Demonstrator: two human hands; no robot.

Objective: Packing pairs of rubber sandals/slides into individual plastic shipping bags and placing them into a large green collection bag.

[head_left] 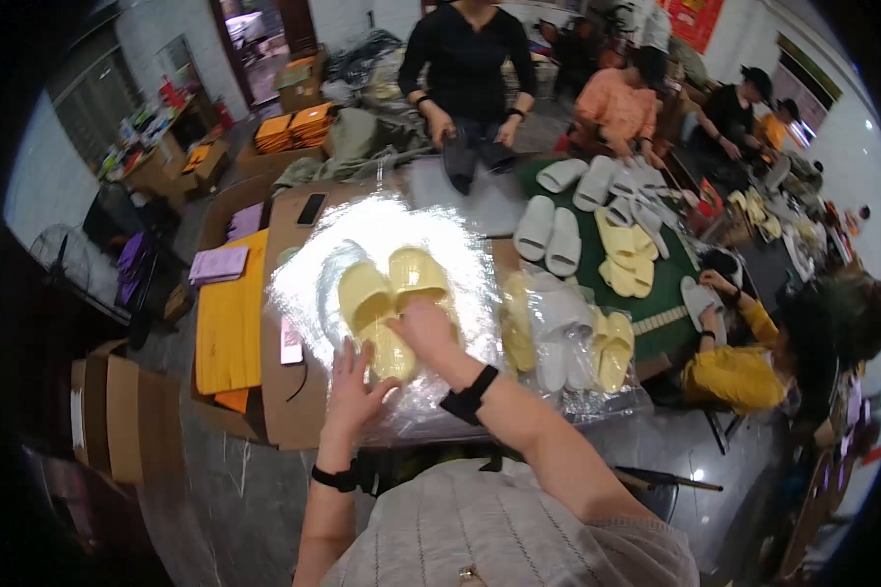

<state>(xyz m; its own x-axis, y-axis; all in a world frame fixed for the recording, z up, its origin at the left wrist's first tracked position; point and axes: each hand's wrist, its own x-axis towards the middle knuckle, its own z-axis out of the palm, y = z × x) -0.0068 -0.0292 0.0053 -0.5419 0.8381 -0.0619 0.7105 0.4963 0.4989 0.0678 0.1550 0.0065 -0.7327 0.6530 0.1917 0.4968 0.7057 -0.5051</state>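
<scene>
A pair of pale yellow slippers lies on shiny clear plastic bags (313, 279) on the table in front of me. My right hand (424, 333) is on the right yellow slipper (418, 270), its fingers closed at the foot opening and partly hidden. Beside the heel of the left yellow slipper (365, 292), my left hand (355, 391) has its fingers spread and grips nothing. Glare off the plastic washes out the area around the toes. Both my wrists wear black bands.
Bagged white slippers (558, 328) and yellow slippers (614, 352) lie to the right, near white slippers (548, 235) on a green mat (656, 293). Left are a phone (311, 209) and yellow-orange packaging (230, 323). A person (470, 59) opposite holds dark slippers; another in yellow (739, 367) works at right.
</scene>
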